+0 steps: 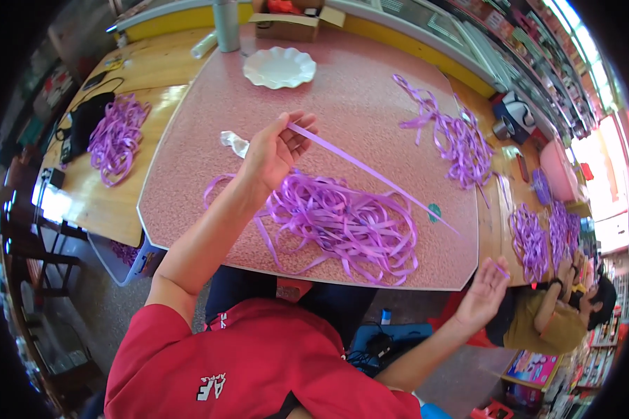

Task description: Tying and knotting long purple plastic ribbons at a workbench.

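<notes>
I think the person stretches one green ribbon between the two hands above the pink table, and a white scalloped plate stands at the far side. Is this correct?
Not quite: the ribbon is purple, not green, as the head view shows. The rest holds: it runs taut from the left hand to the right hand above the pink table, and the white scalloped plate stands at the far side.

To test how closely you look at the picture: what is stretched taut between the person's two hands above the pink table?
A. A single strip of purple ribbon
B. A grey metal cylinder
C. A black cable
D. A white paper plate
A: a single purple ribbon strip runs from the raised left hand toward the right hand, above the ribbon pile on the pink table.
</notes>
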`<state>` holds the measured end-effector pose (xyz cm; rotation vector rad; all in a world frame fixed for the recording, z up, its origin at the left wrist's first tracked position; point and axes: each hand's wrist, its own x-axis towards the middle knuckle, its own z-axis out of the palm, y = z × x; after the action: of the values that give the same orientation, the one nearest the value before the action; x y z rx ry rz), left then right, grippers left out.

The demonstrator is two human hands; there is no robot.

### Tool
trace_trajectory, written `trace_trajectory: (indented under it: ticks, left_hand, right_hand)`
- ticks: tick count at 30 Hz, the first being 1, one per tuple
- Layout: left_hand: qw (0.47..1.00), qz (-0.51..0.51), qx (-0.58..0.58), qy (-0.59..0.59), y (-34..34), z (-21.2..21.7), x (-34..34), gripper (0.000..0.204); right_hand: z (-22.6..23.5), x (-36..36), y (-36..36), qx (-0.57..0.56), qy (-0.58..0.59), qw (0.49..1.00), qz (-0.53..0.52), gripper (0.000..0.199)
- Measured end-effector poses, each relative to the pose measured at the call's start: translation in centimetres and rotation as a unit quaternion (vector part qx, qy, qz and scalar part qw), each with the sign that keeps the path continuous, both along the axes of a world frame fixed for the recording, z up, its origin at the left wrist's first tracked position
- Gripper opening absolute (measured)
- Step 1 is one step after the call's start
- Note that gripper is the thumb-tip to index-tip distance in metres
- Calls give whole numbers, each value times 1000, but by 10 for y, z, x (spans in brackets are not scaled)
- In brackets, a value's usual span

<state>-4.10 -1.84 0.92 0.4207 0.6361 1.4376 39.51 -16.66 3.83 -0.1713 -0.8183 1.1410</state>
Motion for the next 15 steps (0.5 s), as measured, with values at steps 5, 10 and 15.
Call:
trace_trajectory:
  ticks: [5, 10, 15]
  left_hand:
    - [996, 86, 2, -16, 18, -7, -34, 34]
    - [994, 90, 40, -54, 12, -5, -28, 33]
    - [988, 125, 83, 22, 0, -1, -19, 35]
  right_hand:
    - [-27, 70, -8, -93, 53, 992, -64, 29]
    - [-27, 79, 7, -140, 26, 983, -115, 19]
    - [7, 66, 27, -137, 9, 971, -196, 18]
